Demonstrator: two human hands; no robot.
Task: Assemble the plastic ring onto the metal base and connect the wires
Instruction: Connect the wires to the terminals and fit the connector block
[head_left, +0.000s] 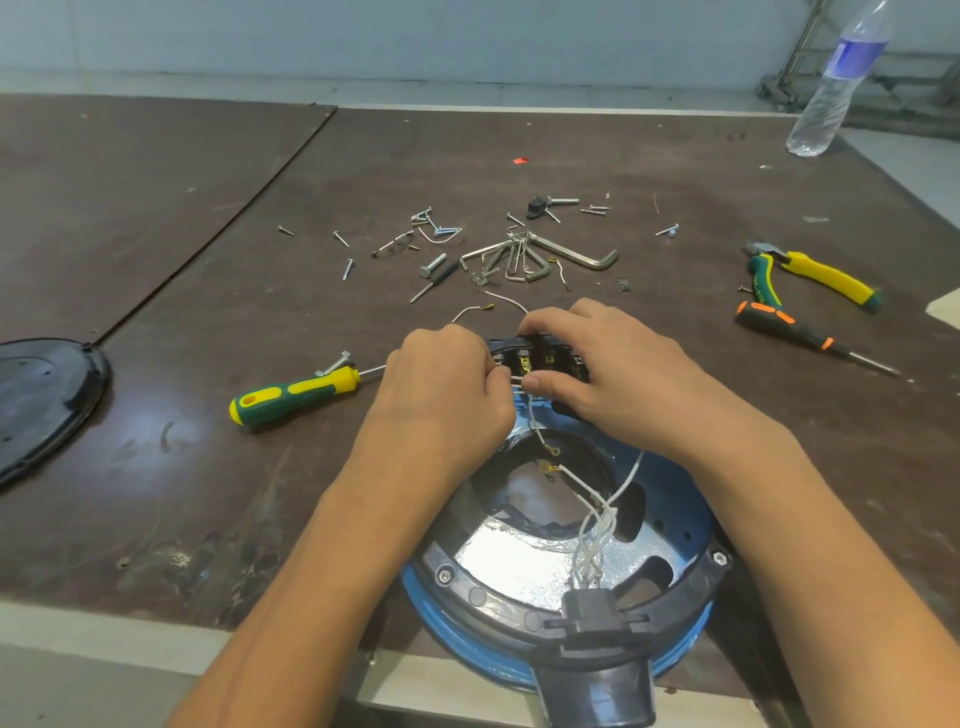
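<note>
Over the plastic ring's (457, 578) far rim, the left hand (447, 387) pinches a white wire (535, 422) while the right hand (615, 371) grips the terminal block (540, 358).

The metal base (693, 522) sits at the near edge of the table (156, 208), with the plastic ring (467, 587) on it and the wires (597, 525) inside; the left hand (447, 384) and right hand (597, 364) meet at its far rim; a screwdriver (296, 395) lies to the left; pliers (815, 275) and a second screwdriver (800, 332) lie to the right; hex keys (524, 260) lie behind.
</note>
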